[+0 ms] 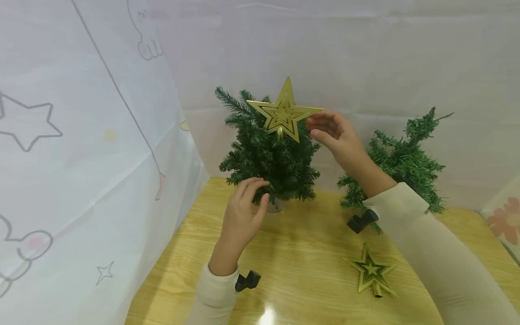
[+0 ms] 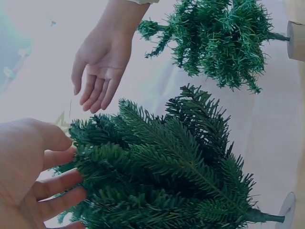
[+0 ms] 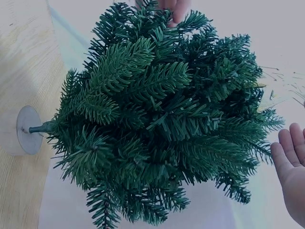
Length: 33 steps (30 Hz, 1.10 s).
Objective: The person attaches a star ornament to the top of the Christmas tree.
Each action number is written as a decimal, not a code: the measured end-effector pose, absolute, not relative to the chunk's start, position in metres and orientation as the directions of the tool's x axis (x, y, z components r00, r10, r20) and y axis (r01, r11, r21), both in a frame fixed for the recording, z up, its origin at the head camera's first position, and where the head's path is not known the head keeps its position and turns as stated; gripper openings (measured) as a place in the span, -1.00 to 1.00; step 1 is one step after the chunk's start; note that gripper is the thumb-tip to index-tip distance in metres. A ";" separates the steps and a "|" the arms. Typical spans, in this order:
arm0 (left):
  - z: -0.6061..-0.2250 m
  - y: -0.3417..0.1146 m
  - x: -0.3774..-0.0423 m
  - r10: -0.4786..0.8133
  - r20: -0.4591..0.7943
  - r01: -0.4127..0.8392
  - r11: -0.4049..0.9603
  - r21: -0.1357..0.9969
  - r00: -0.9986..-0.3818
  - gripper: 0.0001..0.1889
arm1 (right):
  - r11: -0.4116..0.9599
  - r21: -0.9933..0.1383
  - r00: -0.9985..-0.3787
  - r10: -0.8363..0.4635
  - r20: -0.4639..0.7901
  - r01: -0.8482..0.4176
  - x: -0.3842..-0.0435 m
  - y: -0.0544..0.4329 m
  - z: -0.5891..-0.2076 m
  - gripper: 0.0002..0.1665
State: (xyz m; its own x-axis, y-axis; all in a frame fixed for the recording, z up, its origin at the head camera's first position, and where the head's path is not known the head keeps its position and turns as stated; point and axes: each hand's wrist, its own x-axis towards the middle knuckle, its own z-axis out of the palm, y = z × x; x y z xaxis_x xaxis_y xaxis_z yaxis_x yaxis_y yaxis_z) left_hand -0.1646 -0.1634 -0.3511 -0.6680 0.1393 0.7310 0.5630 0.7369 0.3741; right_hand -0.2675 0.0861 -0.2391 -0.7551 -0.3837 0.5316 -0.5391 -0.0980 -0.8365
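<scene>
A gold star topper [image 1: 283,115] stands at the top of a dark green small Christmas tree [image 1: 268,167], slightly tilted. Beside the star's right point is my right hand [image 1: 340,142], its fingers loosely bent and nothing in them; the right wrist view shows those fingers [image 3: 288,148] extended next to the treetop. My left hand [image 1: 243,212] hovers at the tree's lower left, near its branches. In the left wrist view the left hand [image 2: 28,167] has spread, relaxed fingers close to the needles. Whether they touch cannot be told.
A second, brighter green tree [image 1: 406,162] stands at the right, partly behind my right forearm. Another gold star topper [image 1: 370,269] lies on the wooden table [image 1: 300,271] at the front right. Patterned white cloth [image 1: 81,180] hangs at the left and behind.
</scene>
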 end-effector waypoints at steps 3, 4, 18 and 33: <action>-0.347 -0.162 -0.160 0.123 0.756 0.569 0.737 0.365 -0.643 -0.71 | -0.120 -0.831 -0.750 -0.375 0.544 -0.543 -0.264 0.093 -0.243 -0.48; -0.347 -0.162 -0.159 0.117 0.764 0.576 0.731 0.366 -0.635 -0.71 | -0.119 -0.829 -0.749 -0.373 0.547 -0.546 -0.262 0.095 -0.243 -0.47; -0.339 -0.126 -0.137 0.166 0.853 0.804 0.459 0.377 -0.495 -0.75 | -0.036 -0.824 -0.770 -0.334 0.543 -0.565 -0.239 0.124 -0.253 -0.47; -0.359 -0.091 -0.145 0.390 0.699 0.795 0.394 0.462 -0.599 -0.47 | -0.041 -0.828 -0.776 -0.327 0.540 -0.559 -0.210 0.151 -0.269 -0.48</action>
